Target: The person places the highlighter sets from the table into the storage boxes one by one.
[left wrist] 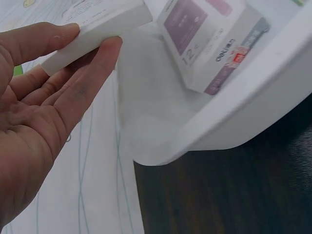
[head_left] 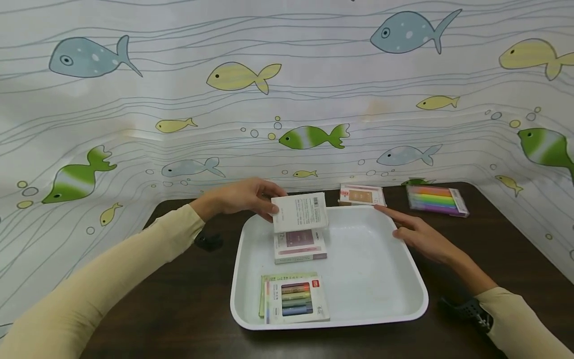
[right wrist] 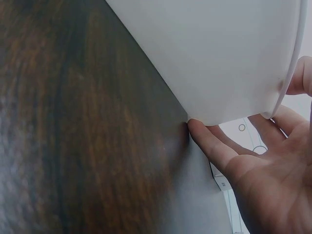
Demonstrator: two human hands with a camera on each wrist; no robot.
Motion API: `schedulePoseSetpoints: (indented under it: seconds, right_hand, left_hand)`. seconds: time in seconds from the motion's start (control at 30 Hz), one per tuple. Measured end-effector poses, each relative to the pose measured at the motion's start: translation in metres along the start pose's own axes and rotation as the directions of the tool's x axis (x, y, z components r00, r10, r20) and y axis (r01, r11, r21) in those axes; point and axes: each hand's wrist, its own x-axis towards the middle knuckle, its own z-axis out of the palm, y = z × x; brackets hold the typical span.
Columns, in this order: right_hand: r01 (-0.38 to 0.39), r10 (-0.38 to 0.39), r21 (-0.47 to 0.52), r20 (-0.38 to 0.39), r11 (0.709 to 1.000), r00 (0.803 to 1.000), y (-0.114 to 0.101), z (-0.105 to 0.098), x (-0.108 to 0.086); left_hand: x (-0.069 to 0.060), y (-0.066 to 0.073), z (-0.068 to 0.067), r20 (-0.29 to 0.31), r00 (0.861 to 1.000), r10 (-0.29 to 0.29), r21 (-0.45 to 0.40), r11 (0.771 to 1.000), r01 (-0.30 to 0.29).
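Observation:
My left hand (head_left: 244, 197) pinches a small white box (head_left: 299, 213) between thumb and fingers, its printed barcode side facing up. That box is tilted over the far left part of a white tray (head_left: 372, 319). Just below it inside the tray lies a white box with a purple panel (head_left: 299, 248), partly covered. At the tray's far right corner, my right hand (head_left: 419, 234) holds the rim, thumb on the right side and fingers at the back. In the right wrist view, the right hand's thumb (right wrist: 214, 148) touches the tray's outer wall (right wrist: 219, 63).
Near the tray's front left lies a box of coloured sticks (head_left: 296, 300), overlapping a green box (head_left: 261, 299). Behind the tray sits a white box with an orange-brown panel (head_left: 360, 194). A rainbow-coloured pack (head_left: 435, 200) lies farther right on the dark table (head_left: 179, 309). A fish-patterned sheet (head_left: 251, 30) surrounds the back.

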Motion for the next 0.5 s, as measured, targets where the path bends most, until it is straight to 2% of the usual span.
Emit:
schedulePoseSetpoints:
  seconds: [0.17, 0.5]
  right_hand:
    - [0.000, 0.000, 0.007, 0.005, 1.000, 1.000, -0.001, 0.000, 0.001]
    - [-0.019, 0.019, -0.029, -0.015, 0.999, 1.000, -0.002, 0.000, 0.000]
  left_hand:
    - [-0.007, -0.003, 0.006, 0.038, 0.999, -0.010, -0.017, 1.000, 0.011]
    - [-0.011, -0.007, 0.013, 0.049, 0.998, -0.050, 0.030, 0.998, 0.048]
